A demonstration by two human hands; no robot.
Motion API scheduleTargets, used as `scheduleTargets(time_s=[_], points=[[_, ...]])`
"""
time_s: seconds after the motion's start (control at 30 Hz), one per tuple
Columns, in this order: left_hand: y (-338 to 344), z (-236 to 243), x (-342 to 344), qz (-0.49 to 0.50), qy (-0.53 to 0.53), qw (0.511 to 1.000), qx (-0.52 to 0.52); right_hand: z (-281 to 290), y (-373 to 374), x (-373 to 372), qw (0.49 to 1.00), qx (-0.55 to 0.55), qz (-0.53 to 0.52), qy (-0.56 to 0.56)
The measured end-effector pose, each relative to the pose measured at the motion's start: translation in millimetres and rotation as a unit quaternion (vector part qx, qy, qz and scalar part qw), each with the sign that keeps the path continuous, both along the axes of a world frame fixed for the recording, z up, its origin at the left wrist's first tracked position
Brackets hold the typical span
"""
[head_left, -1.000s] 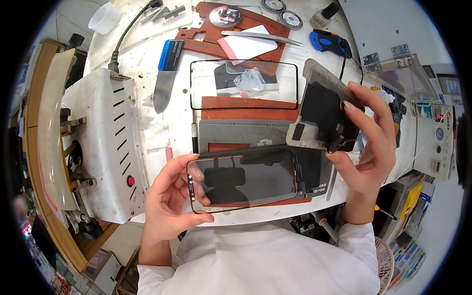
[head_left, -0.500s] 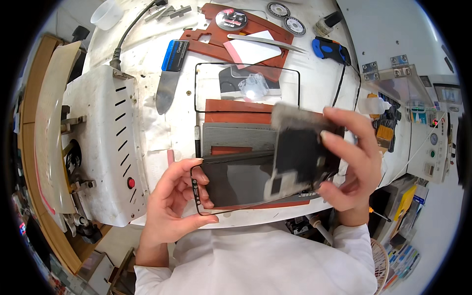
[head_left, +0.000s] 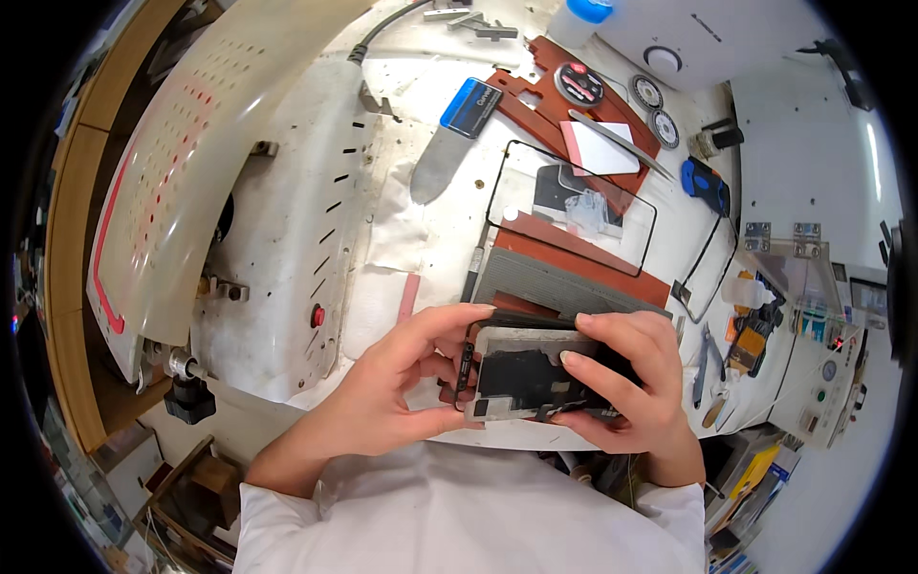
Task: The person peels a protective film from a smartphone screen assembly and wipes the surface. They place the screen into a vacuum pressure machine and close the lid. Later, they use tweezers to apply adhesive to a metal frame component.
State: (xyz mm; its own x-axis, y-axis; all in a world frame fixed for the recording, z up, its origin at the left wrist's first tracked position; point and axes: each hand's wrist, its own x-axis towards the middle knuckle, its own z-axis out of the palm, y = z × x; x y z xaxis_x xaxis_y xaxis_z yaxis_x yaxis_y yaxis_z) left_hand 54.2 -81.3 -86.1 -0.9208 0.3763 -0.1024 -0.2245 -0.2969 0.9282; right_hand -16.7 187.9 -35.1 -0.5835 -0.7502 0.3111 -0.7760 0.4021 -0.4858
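My left hand (head_left: 397, 383) grips the left end of a thin black phone frame (head_left: 466, 368), with fingers at its upper edge and the thumb below. My right hand (head_left: 633, 383) pinches the right end of a phone screen panel (head_left: 516, 371), whose grey back carries a black patch. The panel lies over the frame, close against it; whether it is seated inside is hidden. Beyond my hands a grey ribbed mat (head_left: 545, 282) rests on a reddish-brown board (head_left: 617, 268). A loose thin black rectangular frame (head_left: 653, 230) lies across the board and the table.
To my left stands a white machine (head_left: 273, 258) with a raised pale cover (head_left: 182, 143). Farther back are a wide-bladed scraper (head_left: 442, 158), tweezers (head_left: 622, 143), round spools (head_left: 579, 84) and a blue-black tool (head_left: 705, 182). Pliers (head_left: 708, 364) lie right of my right hand.
My right hand has brought the panel down and left onto the frame. Both hands are closer together and nearer my body. The view has shifted and turned, showing more of the left machine.
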Motion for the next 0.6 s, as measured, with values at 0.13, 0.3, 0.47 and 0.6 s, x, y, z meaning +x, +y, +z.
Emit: scheduleTargets(time_s=[0.13,0.3,0.47,0.6], points=[[-0.4,1.9,-0.1,-0.004,-0.006,1.0,0.002,-1.2,-0.9,-0.9,1.0,0.007,0.004,-0.001],[-0.2,1.0,0.4,-0.001,-0.008,1.0,0.002,-2.0,-1.6,-1.0,1.0,0.008,0.004,-0.001],[0.5,2.5,0.2,-0.003,-0.012,1.0,-0.007,-4.0,-1.3,0.3,1.0,0.008,0.005,0.003],[0.1,-1.7,-0.8,-0.003,-0.005,1.0,-0.009,-4.6,-3.1,-0.7,1.0,0.012,0.005,0.004]])
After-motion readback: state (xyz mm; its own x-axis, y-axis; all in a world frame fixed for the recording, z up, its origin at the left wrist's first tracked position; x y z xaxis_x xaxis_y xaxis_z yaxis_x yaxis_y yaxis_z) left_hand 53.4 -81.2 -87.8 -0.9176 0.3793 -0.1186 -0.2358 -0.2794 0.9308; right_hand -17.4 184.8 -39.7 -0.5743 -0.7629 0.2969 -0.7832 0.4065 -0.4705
